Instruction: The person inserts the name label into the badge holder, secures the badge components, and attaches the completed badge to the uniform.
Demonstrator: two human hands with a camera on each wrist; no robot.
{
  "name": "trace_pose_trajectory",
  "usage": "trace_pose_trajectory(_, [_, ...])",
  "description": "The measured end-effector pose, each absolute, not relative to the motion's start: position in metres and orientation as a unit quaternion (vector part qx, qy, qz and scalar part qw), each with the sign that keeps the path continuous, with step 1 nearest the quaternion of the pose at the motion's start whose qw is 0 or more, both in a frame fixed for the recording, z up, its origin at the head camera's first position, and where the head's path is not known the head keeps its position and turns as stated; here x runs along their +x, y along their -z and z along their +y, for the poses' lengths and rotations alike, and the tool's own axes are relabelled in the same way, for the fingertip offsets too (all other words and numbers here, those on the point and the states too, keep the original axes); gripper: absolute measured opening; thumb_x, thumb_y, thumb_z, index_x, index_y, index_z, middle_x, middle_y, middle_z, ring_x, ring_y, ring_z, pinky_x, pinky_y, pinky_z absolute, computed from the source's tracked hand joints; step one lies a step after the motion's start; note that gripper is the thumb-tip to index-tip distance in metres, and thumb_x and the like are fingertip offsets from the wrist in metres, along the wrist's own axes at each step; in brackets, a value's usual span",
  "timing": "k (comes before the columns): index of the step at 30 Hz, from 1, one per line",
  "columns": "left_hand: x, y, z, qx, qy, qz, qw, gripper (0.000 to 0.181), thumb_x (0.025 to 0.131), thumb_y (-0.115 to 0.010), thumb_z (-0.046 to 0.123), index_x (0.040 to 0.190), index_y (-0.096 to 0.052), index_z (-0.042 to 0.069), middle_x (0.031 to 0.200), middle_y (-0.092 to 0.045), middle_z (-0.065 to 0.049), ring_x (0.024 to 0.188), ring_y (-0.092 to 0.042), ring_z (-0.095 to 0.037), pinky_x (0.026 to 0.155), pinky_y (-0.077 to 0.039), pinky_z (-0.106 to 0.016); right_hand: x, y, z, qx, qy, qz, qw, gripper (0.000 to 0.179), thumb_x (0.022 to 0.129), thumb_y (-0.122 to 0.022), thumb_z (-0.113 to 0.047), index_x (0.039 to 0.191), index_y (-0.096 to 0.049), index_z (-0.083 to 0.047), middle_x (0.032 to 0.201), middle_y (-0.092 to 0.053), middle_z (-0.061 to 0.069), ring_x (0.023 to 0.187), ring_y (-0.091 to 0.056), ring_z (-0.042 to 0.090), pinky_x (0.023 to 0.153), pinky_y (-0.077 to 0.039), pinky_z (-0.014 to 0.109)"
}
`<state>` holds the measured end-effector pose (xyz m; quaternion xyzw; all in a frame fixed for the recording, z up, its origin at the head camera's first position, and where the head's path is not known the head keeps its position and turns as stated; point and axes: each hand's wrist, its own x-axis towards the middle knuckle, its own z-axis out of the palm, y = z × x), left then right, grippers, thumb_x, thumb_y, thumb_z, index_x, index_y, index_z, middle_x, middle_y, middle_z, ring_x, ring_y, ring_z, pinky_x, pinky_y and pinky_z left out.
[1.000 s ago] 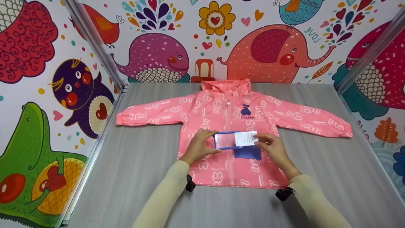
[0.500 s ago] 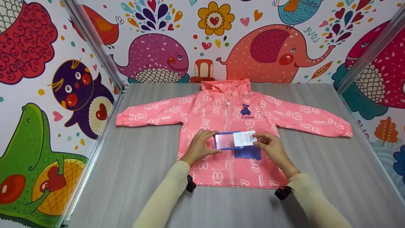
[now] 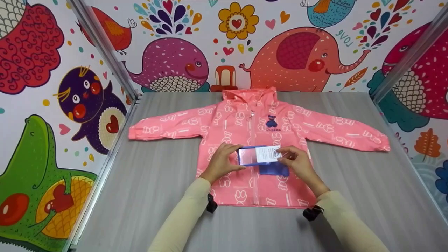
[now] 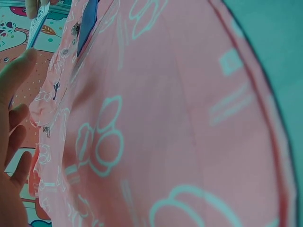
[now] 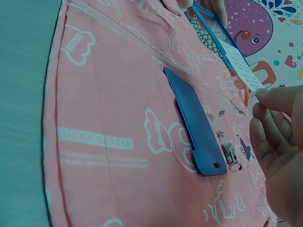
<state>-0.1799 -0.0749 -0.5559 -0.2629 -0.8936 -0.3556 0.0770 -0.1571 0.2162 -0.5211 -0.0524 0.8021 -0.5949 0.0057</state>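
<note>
In the head view my left hand (image 3: 224, 161) grips the left end of a blue-framed clear card holder (image 3: 247, 156). My right hand (image 3: 297, 161) pinches the right end of a white printed card (image 3: 267, 154) between thumb and fingers. The card lies along the right part of the holder, its left end inside the frame's outline. Just below, a flat blue plastic cover (image 3: 274, 169) rests on a pink child's jacket (image 3: 231, 182). The right wrist view shows this cover whole, with a small metal clip-like piece (image 5: 231, 153) beside it.
The hooded jacket is spread flat, sleeves out, on a grey wood-grain table (image 3: 150, 196). Walls with cartoon animals (image 3: 297, 63) and metal corner posts (image 3: 108, 52) enclose the back and sides. A black wrist camera (image 3: 211, 203) is worn on the left sleeve.
My right hand has moved slightly left, sliding the white card further along the holder. The left hand stays almost still, and the blue cover has not moved.
</note>
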Motion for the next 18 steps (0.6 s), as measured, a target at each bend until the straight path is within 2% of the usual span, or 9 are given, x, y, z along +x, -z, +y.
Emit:
trace_pose_trajectory(6, [-0.179, 0.555, -0.074, -0.246, 0.359, -0.898, 0.059, 0.078, 0.067, -0.090, 0.038, 0.135, -0.060, 0.017, 0.130, -0.067, -0.001, 0.120, -0.058, -0.022, 0.111, -0.043, -0.046, -0.168, 0.544, 0.220, -0.058, 0.591, 0.805, -0.004, 0.031, 0.079, -0.074, 0.008, 0.109, -0.071, 0.003, 0.082, -0.068, 0.008, 0.070, -0.058, 0.004, 0.062, -0.048, 0.018])
trace_pose_trajectory(8, [-0.179, 0.554, -0.074, -0.240, 0.362, -0.899, 0.053, 0.078, 0.067, -0.090, 0.038, 0.136, -0.060, 0.017, 0.130, -0.066, 0.000, 0.119, -0.058, -0.022, 0.107, -0.046, -0.044, -0.170, 0.548, 0.221, -0.059, 0.585, 0.809, -0.005, 0.031, 0.079, -0.075, 0.006, 0.110, -0.071, 0.000, 0.085, -0.068, 0.007, 0.071, -0.058, 0.004, 0.063, -0.048, 0.018])
trace_pose_trajectory(11, [-0.178, 0.554, -0.073, -0.234, 0.367, -0.899, 0.044, 0.077, 0.068, -0.090, 0.037, 0.136, -0.060, 0.018, 0.130, -0.066, 0.001, 0.117, -0.057, -0.020, 0.102, -0.050, -0.042, -0.171, 0.551, 0.220, -0.071, 0.584, 0.809, -0.005, 0.031, 0.080, -0.075, 0.004, 0.111, -0.071, 0.000, 0.094, -0.068, 0.015, 0.073, -0.059, 0.005, 0.063, -0.049, 0.019])
trace_pose_trajectory(13, [-0.177, 0.553, -0.072, -0.230, 0.369, -0.900, 0.039, 0.077, 0.068, -0.090, 0.038, 0.136, -0.060, 0.019, 0.132, -0.065, 0.002, 0.118, -0.056, -0.019, 0.103, -0.050, -0.042, -0.171, 0.550, 0.219, -0.076, 0.587, 0.806, -0.005, 0.031, 0.080, -0.076, 0.003, 0.111, -0.071, -0.001, 0.101, -0.067, 0.021, 0.073, -0.060, 0.005, 0.064, -0.050, 0.019])
trace_pose_trajectory(18, [-0.176, 0.553, -0.072, -0.226, 0.367, -0.902, 0.031, 0.077, 0.070, -0.089, 0.039, 0.138, -0.058, 0.020, 0.136, -0.063, 0.003, 0.123, -0.055, -0.019, 0.107, -0.047, -0.043, -0.165, 0.535, 0.212, -0.080, 0.597, 0.798, 0.010, 0.033, 0.080, -0.075, 0.006, 0.112, -0.069, 0.003, 0.104, -0.066, 0.028, 0.072, -0.060, 0.006, 0.065, -0.050, 0.017])
